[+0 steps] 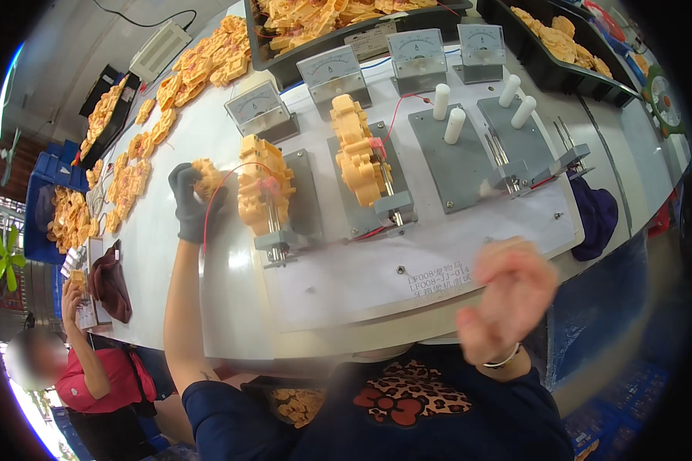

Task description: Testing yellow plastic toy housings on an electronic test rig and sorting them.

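Containers: black tray (284, 65) at the far edge of the table, heaped with orange plastic parts. Second black tray (550, 73) at far right, also holding orange parts, less full. Blue crate (42, 177) beyond the left end of the table, with more orange parts in it. Loose orange parts (134, 173) run in a long band along the left side of the white table (169, 253), outside any container.

Left hand (192, 201), in a dark glove, is closed around a small orange part (206, 178), held just beside the orange piece (263, 188) that sits on the first grey stand (304, 203). A thin red wire (223, 184) loops from that piece past the gloved hand. Second orange piece (355, 150) sits on the next stand. The two stands further right carry only white pegs (454, 124).

Right hand (507, 296) is bare, raised near the front table edge, blurred; it holds nothing, fingers loosely curled. White bracelet at its wrist.

A row of four dial meters (334, 73) stands behind the stands.

Edges and room: front edge of the table curves just before the person's chest. Bare white surface lies between the stands and this edge, and between the loose parts and the first stand. A second person in a red shirt (104, 380) sits at lower left, well apart.
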The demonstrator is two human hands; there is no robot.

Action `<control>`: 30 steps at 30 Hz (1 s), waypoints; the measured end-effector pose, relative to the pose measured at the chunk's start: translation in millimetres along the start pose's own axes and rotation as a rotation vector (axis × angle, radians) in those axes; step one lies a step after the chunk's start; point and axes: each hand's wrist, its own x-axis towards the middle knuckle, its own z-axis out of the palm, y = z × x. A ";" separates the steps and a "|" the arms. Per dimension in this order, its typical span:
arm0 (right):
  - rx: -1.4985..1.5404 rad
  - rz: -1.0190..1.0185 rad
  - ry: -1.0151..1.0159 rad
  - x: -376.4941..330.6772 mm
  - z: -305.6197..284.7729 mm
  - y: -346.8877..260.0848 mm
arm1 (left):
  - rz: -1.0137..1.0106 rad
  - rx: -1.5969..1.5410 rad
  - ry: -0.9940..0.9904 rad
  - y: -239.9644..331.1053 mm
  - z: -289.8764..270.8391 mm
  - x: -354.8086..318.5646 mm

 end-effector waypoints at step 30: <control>-0.069 0.162 -0.095 22.5 -41.3 18.4 | 0.500 -0.616 -0.547 283.3 5.7 214.2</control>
